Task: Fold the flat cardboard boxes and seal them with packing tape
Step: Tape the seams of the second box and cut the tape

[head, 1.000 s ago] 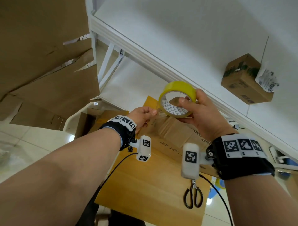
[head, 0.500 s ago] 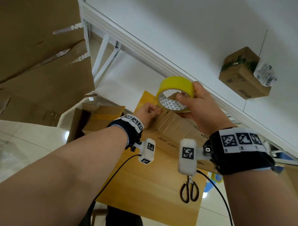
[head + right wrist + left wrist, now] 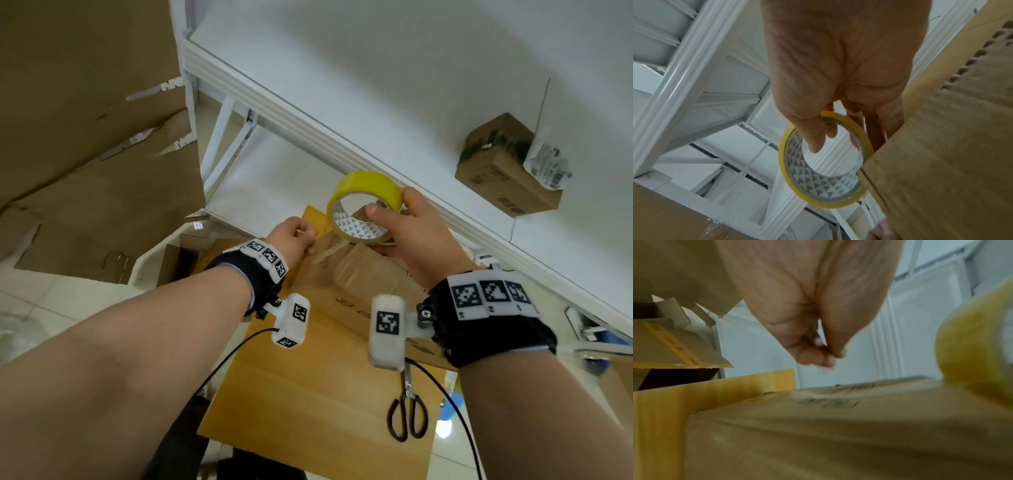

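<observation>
Scissors: the scissors (image 3: 407, 416) lay nearest me on the yellow worktop (image 3: 308, 404), untouched, and had not moved over the last second.
Box: the folded cardboard box (image 3: 363, 274) sat on the worktop under both my hands, its top flaps closed.
Left hand: my left hand (image 3: 294, 236) had its fingertips pinched together at the far left edge of the box. I judged it was holding the free end of the tape, though the strip was too thin to see for certain. A second earlier it had been closer to the roll.
Right hand: my right hand (image 3: 407, 229) gripped the yellow tape roll (image 3: 363, 205), thumb inside the ring and fingers round the outside, just above the box.
Change: the gap between my hands had widened slightly, so I took it that tape was being drawn out.
Meaning: the box looked folded but not yet sealed; laying the strip along the seam came next.
Far: another small box (image 3: 503, 168) stood well apart on the white shelf (image 3: 342, 85).
</observation>
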Motion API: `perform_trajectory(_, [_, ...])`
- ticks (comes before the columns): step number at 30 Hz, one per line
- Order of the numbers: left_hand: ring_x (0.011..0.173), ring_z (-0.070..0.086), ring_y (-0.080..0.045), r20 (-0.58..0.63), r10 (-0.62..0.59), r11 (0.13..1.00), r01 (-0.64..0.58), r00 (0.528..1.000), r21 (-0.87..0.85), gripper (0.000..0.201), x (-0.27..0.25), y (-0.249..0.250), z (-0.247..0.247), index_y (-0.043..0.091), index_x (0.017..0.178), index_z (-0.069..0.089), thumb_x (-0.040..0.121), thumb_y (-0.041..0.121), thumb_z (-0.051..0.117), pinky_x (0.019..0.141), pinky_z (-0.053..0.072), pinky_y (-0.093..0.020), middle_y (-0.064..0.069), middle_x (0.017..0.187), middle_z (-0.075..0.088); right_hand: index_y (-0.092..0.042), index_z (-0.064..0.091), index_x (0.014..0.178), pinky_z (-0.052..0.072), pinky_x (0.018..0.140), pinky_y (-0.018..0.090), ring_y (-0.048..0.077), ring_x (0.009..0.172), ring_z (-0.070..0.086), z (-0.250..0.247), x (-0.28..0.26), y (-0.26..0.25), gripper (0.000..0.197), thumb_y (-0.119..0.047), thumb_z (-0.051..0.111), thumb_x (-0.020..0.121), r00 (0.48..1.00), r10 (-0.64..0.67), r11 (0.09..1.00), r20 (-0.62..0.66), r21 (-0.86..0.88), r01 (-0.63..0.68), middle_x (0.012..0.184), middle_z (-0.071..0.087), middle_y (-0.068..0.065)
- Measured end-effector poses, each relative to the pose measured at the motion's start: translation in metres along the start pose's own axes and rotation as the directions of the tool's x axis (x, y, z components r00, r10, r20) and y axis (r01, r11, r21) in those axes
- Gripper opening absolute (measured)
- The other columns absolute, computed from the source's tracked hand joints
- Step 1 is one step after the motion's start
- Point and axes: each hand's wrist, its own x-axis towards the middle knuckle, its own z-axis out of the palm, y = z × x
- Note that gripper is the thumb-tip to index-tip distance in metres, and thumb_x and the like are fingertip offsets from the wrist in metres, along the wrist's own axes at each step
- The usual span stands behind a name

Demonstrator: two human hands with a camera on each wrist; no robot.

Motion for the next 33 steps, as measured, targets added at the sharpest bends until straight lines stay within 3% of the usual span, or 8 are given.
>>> perform_trajectory(2, [0.080, 0.062, -0.019, 0.163, -0.020, 0.954, 0.068, 0.986, -0.293, 0.022, -0.015, 0.017, -0.003, 0.009, 0.098, 0.058, 0.101, 0.028, 0.047, 0.073, 0.056, -0.028, -0.010, 0.089, 0.064, -0.017, 0.059, 0.106, 0.060, 0.083, 0.051, 0.024, 0.091, 0.073, 0.000, 0.000, 0.002, 0.021, -0.023, 0.070, 0.089, 1.000, 0.001, 1.000, -0.011, 0.007, 0.000, 0.103, 0.072, 0.009])
perform_trajectory(7, [0.118, 0.058, -0.013, 0.382, -0.129, 0.874, 0.287, 0.915, -0.392, 0.069, -0.034, 0.018, 0.000, 0.013, 0.123, 0.060, 0.081, 0.066, 0.049, 0.101, 0.045, -0.027, 0.000, 0.126, 0.064, -0.022, 0.061, 0.100, 0.059, 0.083, 0.054, 0.025, 0.090, 0.073, -0.001, 0.001, 0.005, 0.023, -0.031, 0.074, 0.083, 0.998, 0.019, 1.000, -0.061, 0.010, -0.018, 0.102, 0.073, 0.008])
perform_trajectory(13, [0.140, 0.028, -0.011, 0.634, -0.107, 0.977, 0.199, 0.766, -0.077, 0.126, -0.040, 0.007, 0.007, 0.028, 0.153, 0.017, 0.050, 0.090, 0.054, 0.115, 0.022, -0.032, 0.009, 0.154, 0.027, -0.019, 0.061, 0.105, 0.060, 0.083, 0.052, 0.025, 0.091, 0.073, -0.001, 0.002, 0.007, 0.034, -0.035, 0.075, 0.078, 0.998, 0.044, 0.999, -0.042, -0.001, -0.045, 0.104, 0.073, 0.007])
perform_trajectory(15, [0.140, 0.027, -0.011, 0.660, -0.060, 0.998, 0.043, 0.749, 0.043, 0.127, -0.040, 0.013, 0.009, 0.034, 0.152, 0.010, 0.049, 0.087, 0.063, 0.117, 0.022, -0.038, 0.011, 0.154, 0.025, -0.018, 0.061, 0.105, 0.060, 0.082, 0.052, 0.025, 0.090, 0.074, -0.002, 0.003, 0.008, 0.035, -0.035, 0.076, 0.078, 0.998, 0.049, 0.999, -0.042, 0.001, -0.049, 0.103, 0.073, 0.007])
perform_trajectory(18, [0.138, 0.030, -0.012, 0.589, -0.032, 0.981, -0.088, 0.808, 0.174, 0.132, -0.038, 0.021, 0.015, 0.036, 0.152, 0.004, 0.048, 0.072, 0.078, 0.116, 0.027, -0.039, 0.011, 0.152, 0.028, -0.016, 0.060, 0.107, 0.060, 0.082, 0.052, 0.024, 0.090, 0.074, -0.001, 0.003, 0.008, 0.034, -0.030, 0.076, 0.081, 0.998, 0.055, 0.998, -0.025, 0.018, -0.055, 0.103, 0.074, 0.007])
perform_trajectory(23, [0.132, 0.044, -0.019, 0.477, -0.032, 0.998, 0.053, 0.878, -0.030, 0.140, -0.030, 0.020, 0.027, 0.030, 0.152, 0.017, 0.037, 0.048, 0.095, 0.112, 0.035, -0.042, 0.000, 0.145, 0.045, -0.015, 0.061, 0.104, 0.059, 0.083, 0.054, 0.026, 0.089, 0.074, 0.001, 0.003, 0.007, 0.043, -0.033, 0.079, 0.069, 0.999, 0.042, 0.999, -0.008, 0.029, -0.041, 0.100, 0.075, 0.009])
perform_trajectory(27, [0.119, 0.058, -0.027, 0.486, -0.053, 0.946, 0.200, 0.872, -0.256, 0.096, -0.035, 0.029, 0.032, 0.018, 0.147, 0.033, 0.066, 0.006, 0.083, 0.102, 0.046, -0.046, -0.010, 0.132, 0.058, -0.015, 0.060, 0.105, 0.059, 0.083, 0.055, 0.027, 0.091, 0.074, 0.001, 0.004, 0.006, 0.043, -0.033, 0.078, 0.070, 0.999, 0.027, 0.999, 0.028, 0.020, -0.027, 0.102, 0.074, 0.010])
perform_trajectory(33, [0.106, 0.065, -0.037, 0.492, -0.092, 0.939, 0.240, 0.866, -0.248, 0.066, -0.037, 0.035, 0.037, 0.006, 0.128, 0.056, 0.065, 0.000, 0.078, 0.093, 0.050, -0.056, -0.021, 0.115, 0.067, -0.025, 0.060, 0.103, 0.059, 0.083, 0.051, 0.020, 0.092, 0.071, 0.001, 0.007, -0.006, 0.036, -0.044, 0.074, 0.076, 0.994, -0.069, 0.969, 0.090, -0.231, 0.089, 0.102, 0.071, 0.000])
